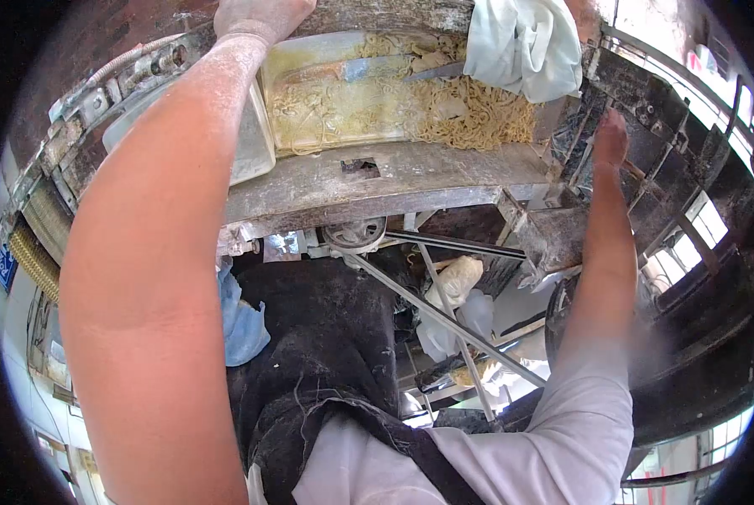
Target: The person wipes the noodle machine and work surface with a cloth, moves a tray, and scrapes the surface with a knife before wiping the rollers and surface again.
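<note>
My left hand, dusted with flour, reaches to the top edge of the view beside the machine's wooden beam. Its fingers are cut off there. On the right, my right hand is at the dark metal frame; its fingers are foreshortened, and I cannot make out anything in them. Between the two hands lies a shallow, floury trough. Loose noodles are heaped at its right end, with thin strands scattered to the left. A pale cloth hangs over the right back edge.
A translucent plastic tray stands left of the trough, partly behind my left forearm. Below the front ledge are a pulley and a drive belt. Plastic bags lie beneath. A ribbed hose runs along the left.
</note>
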The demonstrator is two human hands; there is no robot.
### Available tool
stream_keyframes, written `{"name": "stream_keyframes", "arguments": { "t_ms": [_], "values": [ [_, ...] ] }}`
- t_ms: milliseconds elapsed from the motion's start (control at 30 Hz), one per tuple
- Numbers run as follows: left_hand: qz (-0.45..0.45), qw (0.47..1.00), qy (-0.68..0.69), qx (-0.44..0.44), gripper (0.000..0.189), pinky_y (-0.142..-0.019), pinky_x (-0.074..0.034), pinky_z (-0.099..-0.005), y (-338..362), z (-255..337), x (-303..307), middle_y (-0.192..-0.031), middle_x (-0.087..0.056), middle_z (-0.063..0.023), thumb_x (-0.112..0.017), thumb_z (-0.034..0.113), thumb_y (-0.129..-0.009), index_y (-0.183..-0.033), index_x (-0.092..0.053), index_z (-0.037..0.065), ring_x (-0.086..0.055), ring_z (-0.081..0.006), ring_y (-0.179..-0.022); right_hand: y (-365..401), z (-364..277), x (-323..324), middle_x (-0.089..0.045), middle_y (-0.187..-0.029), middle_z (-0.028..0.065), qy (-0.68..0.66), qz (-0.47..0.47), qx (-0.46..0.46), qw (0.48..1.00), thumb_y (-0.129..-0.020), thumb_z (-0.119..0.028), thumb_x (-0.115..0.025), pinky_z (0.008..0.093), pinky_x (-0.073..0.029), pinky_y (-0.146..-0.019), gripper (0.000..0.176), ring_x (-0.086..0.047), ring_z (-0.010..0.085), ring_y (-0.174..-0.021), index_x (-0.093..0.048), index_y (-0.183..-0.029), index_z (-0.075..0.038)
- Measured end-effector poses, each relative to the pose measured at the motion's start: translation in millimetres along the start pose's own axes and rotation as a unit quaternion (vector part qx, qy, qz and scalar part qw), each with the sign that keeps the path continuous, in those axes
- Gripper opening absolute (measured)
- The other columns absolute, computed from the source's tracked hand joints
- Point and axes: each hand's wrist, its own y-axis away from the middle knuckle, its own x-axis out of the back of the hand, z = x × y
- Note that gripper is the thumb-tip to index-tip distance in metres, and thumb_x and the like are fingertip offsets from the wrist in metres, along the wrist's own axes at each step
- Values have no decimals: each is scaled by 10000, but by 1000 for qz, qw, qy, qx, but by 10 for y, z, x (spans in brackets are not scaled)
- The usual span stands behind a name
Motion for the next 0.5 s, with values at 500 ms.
{"name": "stream_keyframes", "arguments": {
  "t_ms": [500],
  "values": [
    [-10,1000,16,9,235,-833,-554,-497,-2,-12,28,-937,-734,-176,-575,294,-916,-910,-685,87,-705,-382,-923,-317,83,93,-722,-994,199,-104,-34,-58,992,-961,-270,-591,484,-529,-845,261,-692,396,-953,-722,-1090,-84]
  ]
}}
